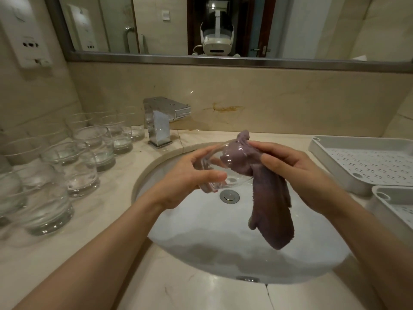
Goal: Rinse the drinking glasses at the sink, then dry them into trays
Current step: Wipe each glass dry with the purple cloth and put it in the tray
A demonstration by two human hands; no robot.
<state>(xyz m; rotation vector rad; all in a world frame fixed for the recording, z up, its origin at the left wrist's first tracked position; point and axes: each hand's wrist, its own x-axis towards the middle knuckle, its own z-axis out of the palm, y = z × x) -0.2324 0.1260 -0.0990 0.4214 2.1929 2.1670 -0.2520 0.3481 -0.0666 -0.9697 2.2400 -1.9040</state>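
Drying | left hand (192,173) grips glass (214,171) | right hand (297,173) pinches cloth (268,189) inside | advice: rotate glass over sink (201,253), wipe base

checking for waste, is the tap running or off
Off: no stream falls from the tap spout into the sink.

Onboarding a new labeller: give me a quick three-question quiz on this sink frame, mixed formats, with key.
1. True or false: the left hand holds the clear drinking glass over the white oval sink.
2. Where is the mauve terry cloth? A) flat on the counter B) pushed into the glass by the right hand C) in a tray
3. Fill in: the white perforated plastic trays sit to the sink's ____.

Key: 1 true; 2 B; 3 right.
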